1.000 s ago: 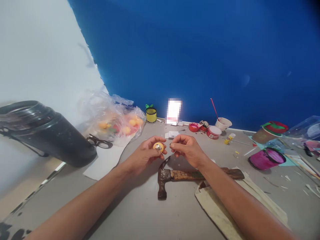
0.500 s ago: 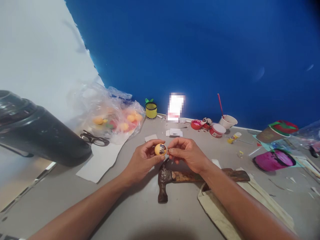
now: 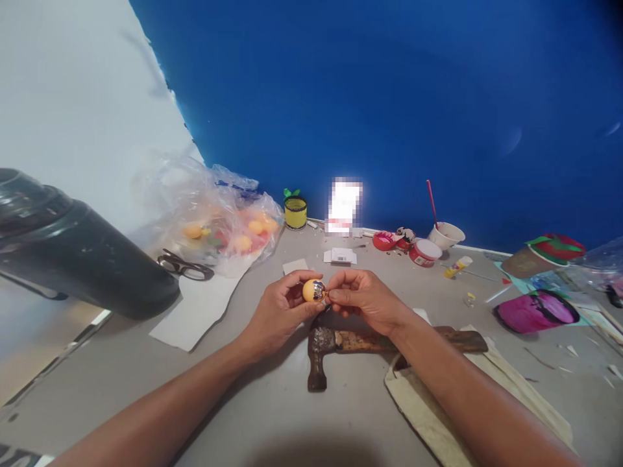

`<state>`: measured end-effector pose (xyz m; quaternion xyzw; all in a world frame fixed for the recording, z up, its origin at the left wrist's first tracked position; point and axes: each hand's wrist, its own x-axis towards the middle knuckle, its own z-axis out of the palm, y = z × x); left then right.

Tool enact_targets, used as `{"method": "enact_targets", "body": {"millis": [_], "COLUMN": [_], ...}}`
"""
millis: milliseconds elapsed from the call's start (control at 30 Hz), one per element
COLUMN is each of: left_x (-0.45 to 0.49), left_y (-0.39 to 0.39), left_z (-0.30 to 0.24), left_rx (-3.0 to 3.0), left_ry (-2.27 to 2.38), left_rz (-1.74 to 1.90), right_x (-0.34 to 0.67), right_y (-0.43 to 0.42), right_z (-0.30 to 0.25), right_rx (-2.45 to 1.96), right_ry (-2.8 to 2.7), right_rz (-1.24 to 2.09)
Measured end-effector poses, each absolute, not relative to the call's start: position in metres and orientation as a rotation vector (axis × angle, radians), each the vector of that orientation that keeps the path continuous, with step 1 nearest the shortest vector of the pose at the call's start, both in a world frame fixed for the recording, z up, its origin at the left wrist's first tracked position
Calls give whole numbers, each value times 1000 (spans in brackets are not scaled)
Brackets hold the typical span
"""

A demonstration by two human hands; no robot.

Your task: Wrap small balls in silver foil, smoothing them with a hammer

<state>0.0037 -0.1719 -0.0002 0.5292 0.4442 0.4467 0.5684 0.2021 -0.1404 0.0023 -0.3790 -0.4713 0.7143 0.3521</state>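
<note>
My left hand [image 3: 282, 308] is closed around a small yellow-orange ball [image 3: 309, 291], thumb below and fingers above. A shiny silver and dark patch covers the ball's right end. At that end my right hand [image 3: 363, 298] pinches with thumb and forefinger. Whatever sits between those fingertips is too small to make out. Under the hands a claw hammer [image 3: 317, 353] lies on the grey table [image 3: 292, 415], its wooden handle running right beneath my right forearm.
Beige cloth [image 3: 433, 405] lies under the hammer handle. Leftward are a dark flask [image 3: 97, 253], glasses [image 3: 187, 267], white paper [image 3: 199, 308] and a plastic bag [image 3: 224, 220] with orange balls. Rightward stand a paper cup [image 3: 448, 237], a glue stick [image 3: 457, 266] and a magenta container [image 3: 528, 314].
The ball has turned slightly, so its silver patch faces more toward my right fingertips. Both hands stay nearly in place, and the view has shifted a little.
</note>
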Motion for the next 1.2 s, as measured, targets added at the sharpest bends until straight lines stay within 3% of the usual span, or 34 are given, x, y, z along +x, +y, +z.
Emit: {"method": "enact_targets", "body": {"millis": [433,1200], "left_x": [6,8], "left_y": [-174,-178], "left_z": [-1,3], "left_rx": [1205,1144], "left_ry": [995,1095], "left_rz": [1029,1057], "right_x": [205,200], "right_y": [-136,-139], "right_z": [2,0], "right_rx": [-1007,-951], "right_ry": [-1148,-1224], "right_rz": [1970,1869]}}
